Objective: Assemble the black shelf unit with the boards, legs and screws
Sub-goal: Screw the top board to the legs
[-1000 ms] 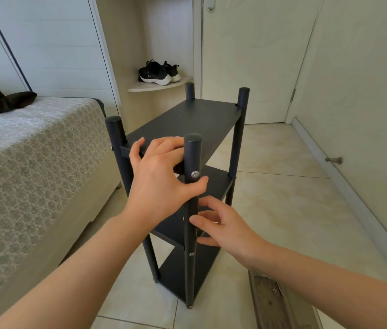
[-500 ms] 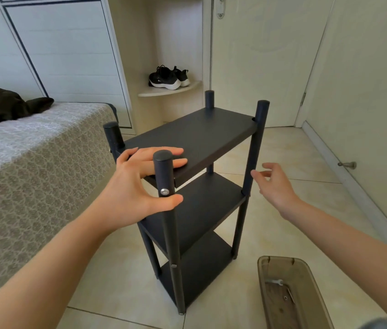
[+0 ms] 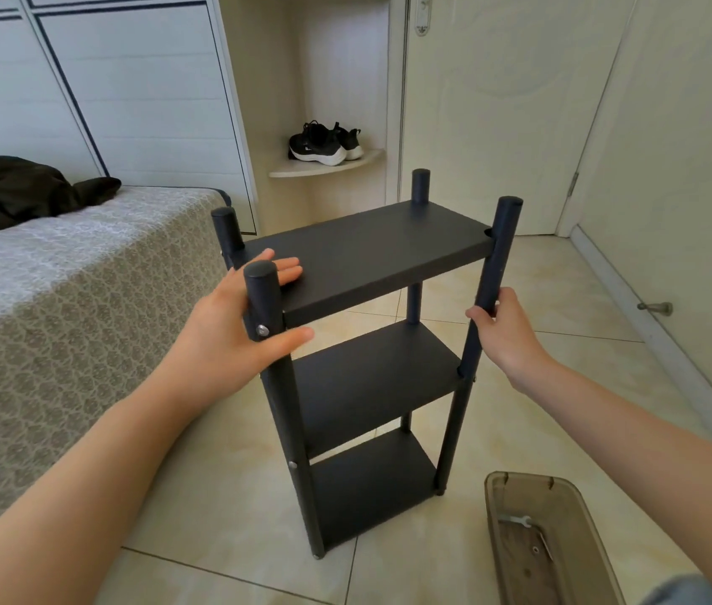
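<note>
while the flat left hand rests on the stiff, light-looking black shelf unit, the right hand grips its round leg, the best hold.

No text, label, brand, number or sign can be read anywhere in the frame; the only candidate, a small white mark on the black trainers with white soles on the cream corner shelf at upper centre, is too small to make out.
</note>
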A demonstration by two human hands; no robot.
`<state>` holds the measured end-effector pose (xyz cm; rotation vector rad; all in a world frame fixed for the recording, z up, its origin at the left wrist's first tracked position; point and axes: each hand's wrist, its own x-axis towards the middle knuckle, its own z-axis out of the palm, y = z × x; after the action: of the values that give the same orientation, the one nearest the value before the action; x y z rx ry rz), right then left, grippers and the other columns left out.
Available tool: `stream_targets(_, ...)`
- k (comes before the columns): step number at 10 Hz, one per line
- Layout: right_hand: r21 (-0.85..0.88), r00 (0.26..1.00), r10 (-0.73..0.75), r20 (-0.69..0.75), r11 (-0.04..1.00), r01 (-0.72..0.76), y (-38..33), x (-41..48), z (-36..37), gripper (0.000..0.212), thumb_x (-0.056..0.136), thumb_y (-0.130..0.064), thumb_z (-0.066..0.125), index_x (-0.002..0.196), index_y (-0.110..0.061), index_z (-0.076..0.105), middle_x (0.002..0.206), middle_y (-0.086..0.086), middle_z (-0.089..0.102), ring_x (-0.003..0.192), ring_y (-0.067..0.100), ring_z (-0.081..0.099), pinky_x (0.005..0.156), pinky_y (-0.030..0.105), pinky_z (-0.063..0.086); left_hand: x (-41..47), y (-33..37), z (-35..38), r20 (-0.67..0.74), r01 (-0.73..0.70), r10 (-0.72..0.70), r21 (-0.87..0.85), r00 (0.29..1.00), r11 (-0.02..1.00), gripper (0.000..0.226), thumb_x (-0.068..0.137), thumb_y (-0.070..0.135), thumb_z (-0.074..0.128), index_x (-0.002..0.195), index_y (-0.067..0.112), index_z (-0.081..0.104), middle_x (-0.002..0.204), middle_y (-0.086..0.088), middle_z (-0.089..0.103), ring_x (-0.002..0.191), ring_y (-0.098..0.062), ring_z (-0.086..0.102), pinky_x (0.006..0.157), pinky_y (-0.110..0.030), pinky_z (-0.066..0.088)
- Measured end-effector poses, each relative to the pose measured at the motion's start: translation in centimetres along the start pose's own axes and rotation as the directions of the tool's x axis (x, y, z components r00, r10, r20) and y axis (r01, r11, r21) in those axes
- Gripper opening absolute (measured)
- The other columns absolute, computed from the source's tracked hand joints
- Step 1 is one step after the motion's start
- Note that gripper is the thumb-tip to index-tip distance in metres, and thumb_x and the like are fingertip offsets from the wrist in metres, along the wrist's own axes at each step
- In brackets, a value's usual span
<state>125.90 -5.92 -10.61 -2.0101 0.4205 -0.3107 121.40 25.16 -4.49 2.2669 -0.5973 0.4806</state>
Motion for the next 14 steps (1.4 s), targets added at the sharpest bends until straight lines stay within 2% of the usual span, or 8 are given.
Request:
stream_targets(3, -0.071, 0.995, -0.081, 0.061, 0.994, 0.085, 0.9, -2.5, -1.8, 0.034, 0.102, -0.019, 0.049, 0.134, -0.016, 0.035, 0.126, 0.003, 0.051, 0.119, 0.029, 0.055, 0.099, 0.047, 0.05, 0.9, -1.6, 1.3, -0.113, 0.204, -0.212, -0.076, 0.971, 0.976, 0.065, 0.091, 0.03, 0.071, 0.147, 0.034, 0.04, 0.123, 0.02, 0.048, 0.113, -0.001, 0.045, 0.094, -0.018, 0.036)
stream_targets(5, -0.124, 0.99, -0.12, 0.074, 0.984, 0.129, 1.9, -4.0, -3.4, 0.03, 0.102, -0.02, 0.049, 0.129, -0.019, 0.036, 0.117, -0.005, 0.047, 0.116, 0.027, 0.058, 0.094, 0.042, 0.052, 1.7, -2.0, 2.2, -0.012, 0.27, -0.273, -0.093, 0.962, 0.958, 0.084, 0.097, 0.035, 0.062, 0.113, 0.088, -0.002, 0.123, 0.011, 0.061, 0.11, -0.015, 0.063, 0.099, -0.033, 0.041)
stream_targets(6, -0.17, 0.981, -0.15, 0.126, 0.971, 0.17, 2.4, -5.2, -4.4, 0.027, 0.102, -0.024, 0.049, 0.125, -0.022, 0.035, 0.117, -0.007, 0.048, 0.112, 0.024, 0.06, 0.092, 0.039, 0.052, 2.5, -2.3, 2.6, -0.029, 0.31, -0.315, -0.118, 0.949, 0.943, 0.066, 0.098, 0.038, 0.06, 0.098, 0.091, 0.022, 0.114, 0.002, 0.067, 0.093, -0.02, 0.072, 0.096, -0.043, 0.052)
stream_targets(7, -0.178, 0.971, -0.164, 0.172, 0.965, 0.194, 3.0, -6.5, -5.1, 0.031, 0.101, -0.025, 0.047, 0.13, -0.022, 0.035, 0.12, -0.006, 0.05, 0.114, 0.021, 0.059, 0.097, 0.04, 0.053, 3.6, -2.4, 3.7, -0.051, 0.373, -0.395, -0.242, 0.917, 0.896, 0.022, 0.1, 0.036, 0.057, 0.118, 0.046, 0.053, 0.113, -0.002, 0.069, 0.077, -0.016, 0.075, 0.086, -0.042, 0.059)
stream_targets(8, -0.163, 0.968, -0.165, 0.188, 0.967, 0.196, 3.2, -7.4, -5.8, 0.033, 0.101, -0.026, 0.047, 0.131, -0.023, 0.036, 0.128, -0.002, 0.053, 0.118, 0.022, 0.058, 0.1, 0.043, 0.052, 4.5, -2.4, 4.7, -0.056, 0.419, -0.452, -0.286, 0.89, 0.861, 0.023, 0.103, 0.03, 0.053, 0.123, 0.019, 0.055, 0.112, -0.002, 0.071, 0.079, -0.017, 0.075, 0.088, -0.045, 0.058)
stream_targets(10, -0.167, 0.963, -0.176, 0.205, 0.963, 0.212, 3.1, -7.9, -6.4, 0.034, 0.101, -0.027, 0.048, 0.132, -0.023, 0.037, 0.132, 0.0, 0.055, 0.119, 0.023, 0.058, 0.1, 0.045, 0.051, 5.5, -1.4, 5.3, -0.001, 0.512, -0.555, -0.384, 0.832, 0.768, 0.025, 0.103, 0.023, 0.054, 0.128, 0.016, 0.054, 0.118, -0.004, 0.067, 0.101, -0.023, 0.07, 0.098, -0.043, 0.054)
stream_targets(12, -0.181, 0.961, -0.196, 0.195, 0.956, 0.231, 3.1, -7.7, -6.6, 0.027, 0.1, -0.028, 0.05, 0.123, -0.032, 0.035, 0.122, -0.007, 0.054, 0.111, 0.016, 0.06, 0.091, 0.028, 0.051, 4.2, 0.7, 5.3, 0.126, 0.721, -0.738, 0.158, 0.663, 0.674, 0.027, 0.093, 0.025, 0.067, 0.088, 0.001, 0.055, 0.087, -0.015, 0.059, 0.082, -0.031, 0.059, 0.079, -0.039, 0.05)
stream_targets(14, -0.215, 0.971, -0.177, 0.162, 0.954, 0.21, 2.3, -8.0, -6.3, 0.038, 0.101, -0.029, 0.05, 0.136, -0.023, 0.038, 0.136, -0.002, 0.055, 0.117, 0.018, 0.059, 0.086, 0.021, 0.043, 3.6, 5.9, 6.3, 0.405, 0.752, -0.638, -0.273, 0.655, 0.6, 0.032, 0.094, 0.035, 0.069, 0.111, 0.009, 0.06, 0.108, -0.007, 0.072, 0.091, -0.018, 0.075, 0.095, -0.04, 0.056)
